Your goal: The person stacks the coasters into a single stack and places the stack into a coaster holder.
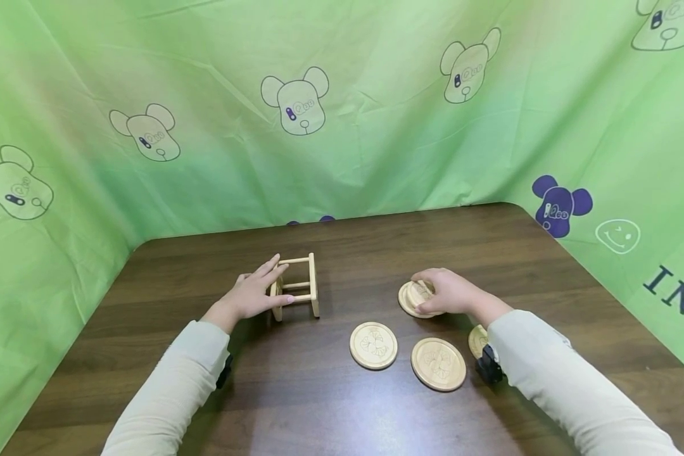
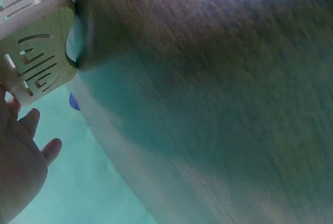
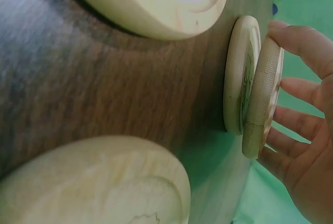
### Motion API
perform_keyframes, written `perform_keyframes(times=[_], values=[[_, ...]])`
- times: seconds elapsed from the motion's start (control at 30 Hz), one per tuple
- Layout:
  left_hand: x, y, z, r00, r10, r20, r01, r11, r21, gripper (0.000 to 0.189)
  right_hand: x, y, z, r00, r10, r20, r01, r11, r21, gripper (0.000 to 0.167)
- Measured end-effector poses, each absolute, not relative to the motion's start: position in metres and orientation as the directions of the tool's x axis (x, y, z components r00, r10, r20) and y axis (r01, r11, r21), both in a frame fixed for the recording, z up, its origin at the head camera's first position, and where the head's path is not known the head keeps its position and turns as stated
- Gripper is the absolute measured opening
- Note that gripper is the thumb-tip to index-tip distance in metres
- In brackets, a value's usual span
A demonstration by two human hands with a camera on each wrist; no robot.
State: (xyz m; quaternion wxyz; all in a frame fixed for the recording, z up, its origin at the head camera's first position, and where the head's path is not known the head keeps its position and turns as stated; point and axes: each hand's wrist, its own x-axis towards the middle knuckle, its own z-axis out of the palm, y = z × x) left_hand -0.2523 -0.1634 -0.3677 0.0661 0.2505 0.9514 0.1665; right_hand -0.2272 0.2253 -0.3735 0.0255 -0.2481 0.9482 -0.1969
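Note:
On the left of the table a small pale wooden rack (image 1: 312, 285) with round rods stands under my left hand (image 1: 253, 294). That hand's fingers are spread and nearly straight, touching the rack's left end. In the left wrist view, the slotted end panel (image 2: 39, 52) appears beside loosely extended fingers. My right hand (image 1: 447, 291) pinches a round wooden coaster (image 3: 263, 96) by its edge. Right behind it in the right wrist view is another coaster (image 3: 239, 73), which lies on the table in the head view; whether the two touch I cannot tell.
Two engraved coasters (image 1: 373, 345) (image 1: 439, 364) lie flat toward the front. Another coaster (image 1: 478, 342) is partly hidden by the right wrist's black camera (image 1: 489, 366). A green printed cloth (image 1: 365, 171) hangs behind the dark wooden table (image 1: 319, 392).

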Motion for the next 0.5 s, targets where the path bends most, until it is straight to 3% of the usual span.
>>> perform_keyframes(times=[0.5], values=[[-0.2533, -0.1637, -0.3702, -0.868, 0.494, -0.053, 0.445, 0.82, 0.36, 0.082, -0.2335, 0.2174, -0.3788, -0.867, -0.496, 0.043, -0.475, 0.797, -0.374, 0.057]])
